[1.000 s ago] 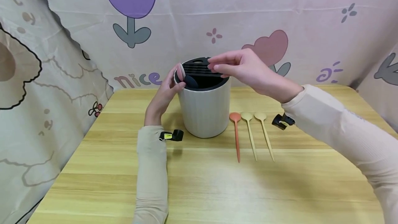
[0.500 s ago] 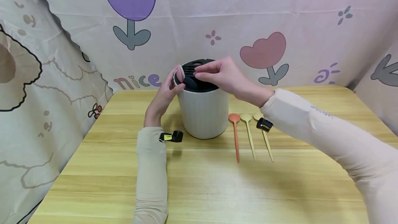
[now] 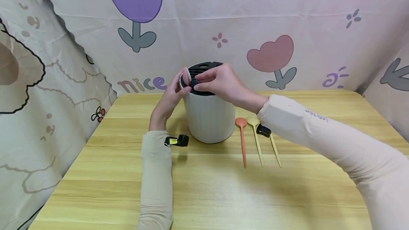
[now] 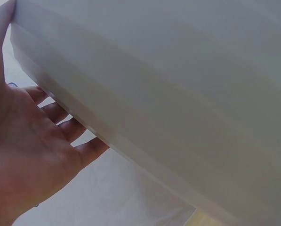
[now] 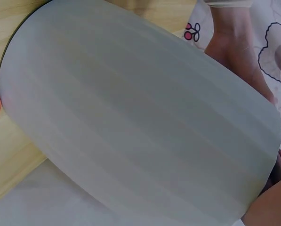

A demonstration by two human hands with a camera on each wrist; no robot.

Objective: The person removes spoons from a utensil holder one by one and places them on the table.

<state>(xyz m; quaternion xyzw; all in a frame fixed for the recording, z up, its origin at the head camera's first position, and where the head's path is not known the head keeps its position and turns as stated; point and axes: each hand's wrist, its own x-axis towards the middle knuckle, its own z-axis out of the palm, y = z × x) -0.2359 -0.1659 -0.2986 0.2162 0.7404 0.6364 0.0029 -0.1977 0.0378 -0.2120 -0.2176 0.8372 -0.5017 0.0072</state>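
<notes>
R hand point(image 3: 223, 84) is pinching a dark piece point(image 3: 193, 83) btwn thumb & fingers, at the near-L side of the pot's point(image 3: 210, 118) mouth. Piece is showing only a small rounded bit; fingers & rim are hiding the rest, so can't tell its long axis or which way it's pointing. L hand point(image 3: 168, 98) is gripping the pot's L rim, thumb in front, other fingers curling round the outside. A pink piece point(image 3: 185, 76), oval & smooth w/ a pale edge, is sitting upright-ish at the rim by L fingertips.

Pot is standing upright on the table point(image 3: 204, 187), long axis vert., mouth up: off-white cylinder, w/ faint vert. fluting on its wall. Black insert point(image 3: 215, 65) is covering the far part of the mouth, w/ slots & an oval hole.

R of the pot, an orange spoon point(image 3: 243, 143) & 2 yellow ones, a middle spoon point(image 3: 257, 141) & an end spoon point(image 3: 275, 150), are lying side by side, handles tapering & pointing twd the viewer. R wrist cam point(image 3: 263, 130) is hiding the end spoon's head. Table's showing pale wood grain; printed cloth point(image 3: 198, 3) is hanging behind, lightly creased.
</notes>
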